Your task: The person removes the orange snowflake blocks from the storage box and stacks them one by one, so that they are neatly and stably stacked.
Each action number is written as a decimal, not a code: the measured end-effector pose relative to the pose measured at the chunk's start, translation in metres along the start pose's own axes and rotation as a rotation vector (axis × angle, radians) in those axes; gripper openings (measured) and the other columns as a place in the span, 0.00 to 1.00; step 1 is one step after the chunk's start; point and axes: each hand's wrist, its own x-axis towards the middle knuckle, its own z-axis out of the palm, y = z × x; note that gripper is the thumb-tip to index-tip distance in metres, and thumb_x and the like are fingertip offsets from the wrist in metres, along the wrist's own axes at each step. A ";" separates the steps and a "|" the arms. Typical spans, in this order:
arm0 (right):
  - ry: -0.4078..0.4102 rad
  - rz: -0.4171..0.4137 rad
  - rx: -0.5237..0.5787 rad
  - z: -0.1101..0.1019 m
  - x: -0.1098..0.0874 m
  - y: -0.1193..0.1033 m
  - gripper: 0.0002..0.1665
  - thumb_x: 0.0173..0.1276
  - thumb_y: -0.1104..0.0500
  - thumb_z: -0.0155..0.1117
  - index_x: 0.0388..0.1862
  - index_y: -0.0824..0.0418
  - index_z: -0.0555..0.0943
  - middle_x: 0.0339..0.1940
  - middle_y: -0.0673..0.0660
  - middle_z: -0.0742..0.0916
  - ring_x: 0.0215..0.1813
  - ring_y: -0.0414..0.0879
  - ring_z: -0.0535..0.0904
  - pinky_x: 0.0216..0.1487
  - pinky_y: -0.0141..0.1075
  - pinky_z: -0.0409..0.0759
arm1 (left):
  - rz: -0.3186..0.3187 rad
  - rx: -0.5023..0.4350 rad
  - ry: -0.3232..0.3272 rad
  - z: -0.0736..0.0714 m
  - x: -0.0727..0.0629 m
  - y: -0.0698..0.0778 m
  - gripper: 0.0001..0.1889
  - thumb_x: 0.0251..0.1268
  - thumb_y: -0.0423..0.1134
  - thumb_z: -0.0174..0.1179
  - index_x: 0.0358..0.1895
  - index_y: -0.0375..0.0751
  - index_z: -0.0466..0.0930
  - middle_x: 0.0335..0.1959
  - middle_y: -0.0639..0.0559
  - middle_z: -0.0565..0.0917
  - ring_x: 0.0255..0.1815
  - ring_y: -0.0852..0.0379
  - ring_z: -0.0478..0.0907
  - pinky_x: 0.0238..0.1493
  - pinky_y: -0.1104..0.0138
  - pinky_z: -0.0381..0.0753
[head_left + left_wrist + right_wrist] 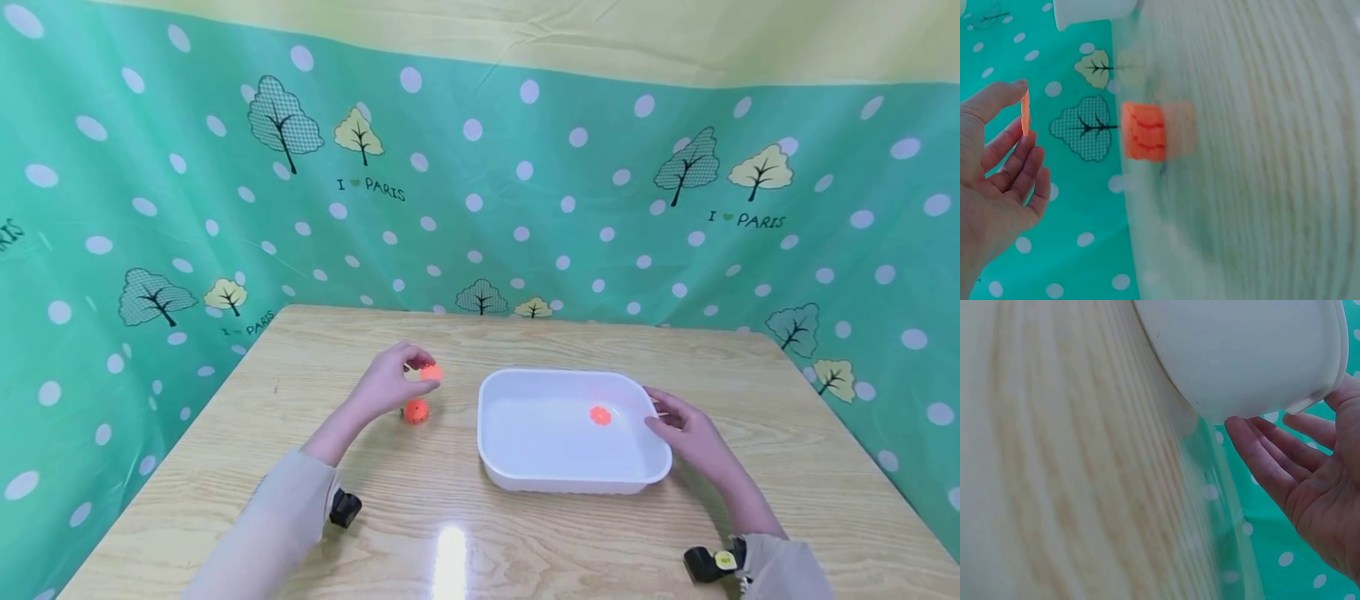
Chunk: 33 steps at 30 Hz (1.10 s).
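My left hand (pixel 393 379) pinches a thin orange disc (pixel 1025 112) between thumb and fingertips, seen edge-on in the left wrist view. Below it on the table stands a short orange stack-like piece (pixel 416 412) with scalloped lines round its side (pixel 1142 131); whether it is several discs cannot be told. A white plastic basin (pixel 562 480) sits to the right. Inside lies one orange flower-shaped slice (pixel 600 416), toward the basin's right side. My right hand (pixel 693 433) holds the basin's right end, thumb over the rim and fingers against the outer wall (pixel 1260 356).
The wooden table (pixel 405 533) has a pale grain and a bright light reflection near the front. Behind it hangs a green dotted cloth (pixel 525 208) with printed trees. Black wrist cameras (pixel 345 508) sit at both sleeves.
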 end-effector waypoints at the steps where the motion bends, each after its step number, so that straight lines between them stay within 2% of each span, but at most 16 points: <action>1: -0.003 0.000 0.002 0.000 0.000 0.000 0.34 0.66 0.48 0.54 0.67 0.62 0.63 0.53 0.65 0.77 0.51 0.53 0.75 0.45 0.24 0.73 | -0.005 0.001 -0.003 0.000 -0.001 -0.002 0.17 0.49 0.43 0.66 0.42 0.42 0.78 0.39 0.52 0.77 0.42 0.52 0.73 0.46 0.60 0.73; 15: -0.001 0.001 -0.001 0.000 0.000 0.000 0.33 0.66 0.48 0.54 0.67 0.61 0.63 0.53 0.64 0.78 0.51 0.53 0.75 0.45 0.23 0.73 | -0.041 0.025 -0.056 0.003 -0.013 -0.022 0.17 0.49 0.41 0.66 0.43 0.40 0.79 0.39 0.50 0.77 0.42 0.52 0.72 0.45 0.59 0.73; 23: -0.005 0.007 0.010 -0.001 -0.001 -0.002 0.34 0.66 0.47 0.54 0.67 0.61 0.63 0.53 0.65 0.77 0.52 0.55 0.75 0.45 0.23 0.72 | -0.049 0.029 -0.075 0.005 -0.014 -0.027 0.17 0.48 0.40 0.67 0.43 0.39 0.79 0.39 0.50 0.77 0.42 0.53 0.72 0.46 0.59 0.73; 33: -0.004 0.005 0.011 0.001 -0.001 -0.001 0.34 0.66 0.48 0.54 0.67 0.61 0.63 0.53 0.65 0.77 0.51 0.54 0.75 0.44 0.24 0.73 | -0.119 0.043 -0.135 0.010 -0.016 -0.034 0.15 0.48 0.40 0.68 0.41 0.44 0.79 0.39 0.53 0.76 0.41 0.55 0.72 0.43 0.63 0.74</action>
